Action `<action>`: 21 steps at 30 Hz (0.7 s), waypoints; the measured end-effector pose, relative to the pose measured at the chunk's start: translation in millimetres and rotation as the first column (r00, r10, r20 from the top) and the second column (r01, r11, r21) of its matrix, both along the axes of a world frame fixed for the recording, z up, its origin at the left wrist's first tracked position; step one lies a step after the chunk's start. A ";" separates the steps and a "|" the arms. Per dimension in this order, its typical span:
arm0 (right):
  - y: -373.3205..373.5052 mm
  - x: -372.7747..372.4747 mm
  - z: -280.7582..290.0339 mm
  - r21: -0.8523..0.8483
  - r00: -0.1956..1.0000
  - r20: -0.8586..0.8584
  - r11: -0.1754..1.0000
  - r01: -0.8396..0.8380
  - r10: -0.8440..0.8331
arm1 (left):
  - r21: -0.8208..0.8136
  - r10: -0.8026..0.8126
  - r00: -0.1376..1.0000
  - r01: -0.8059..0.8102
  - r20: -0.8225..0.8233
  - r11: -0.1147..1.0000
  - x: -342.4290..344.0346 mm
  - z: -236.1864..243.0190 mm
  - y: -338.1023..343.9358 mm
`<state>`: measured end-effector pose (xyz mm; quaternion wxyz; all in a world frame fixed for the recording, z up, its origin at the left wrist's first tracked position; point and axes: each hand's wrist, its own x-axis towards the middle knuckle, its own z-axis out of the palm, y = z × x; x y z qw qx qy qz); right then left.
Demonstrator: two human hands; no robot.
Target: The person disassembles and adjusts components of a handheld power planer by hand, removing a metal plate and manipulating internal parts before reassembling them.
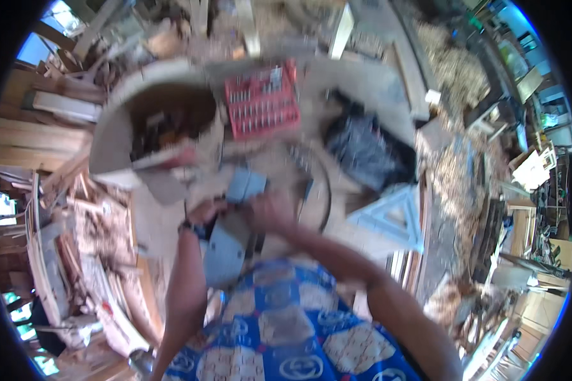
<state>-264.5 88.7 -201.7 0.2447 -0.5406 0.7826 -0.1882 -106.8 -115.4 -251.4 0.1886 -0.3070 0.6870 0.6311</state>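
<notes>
Spreading under everything, the dusty tan tabletop point(162, 225) is the best ally at this point: brace wrists and work on it for steadiness. Over at the far left stands a round-walled container point(111, 149), pale, thick-rimmed, dark inside, a jumble within; sensible to leave elbow room there. Across to the right, a black bag point(368, 152) slumps in glossy, crumpled folds, its limp edges best kept away from the work. Far middle, the red case point(262, 105) lies open, rigid and squarish, its shiny metal pieces ranked in rows, so anything taken out should go back to its own slot. Near right, a pale blue triangle point(372, 218), flat and crisp-cornered, with an open middle. And now the action: a smooth blue-grey plate point(224, 253) sits at the near edge, right hand point(270, 213) and left hand point(204, 211) close together just beyond it; blur means I cannot tell whether either is clamped on anything. Past them, a smaller blue-grey block point(246, 185), flat-faced; steady with one hand, press gently with the other.
</notes>
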 end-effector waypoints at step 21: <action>44.1 11.0 -60.3 -0.405 0.917 0.387 0.874 0.267 -0.101 | 0.109 0.134 0.991 -0.136 0.030 0.985 -6.0 0.9 3.9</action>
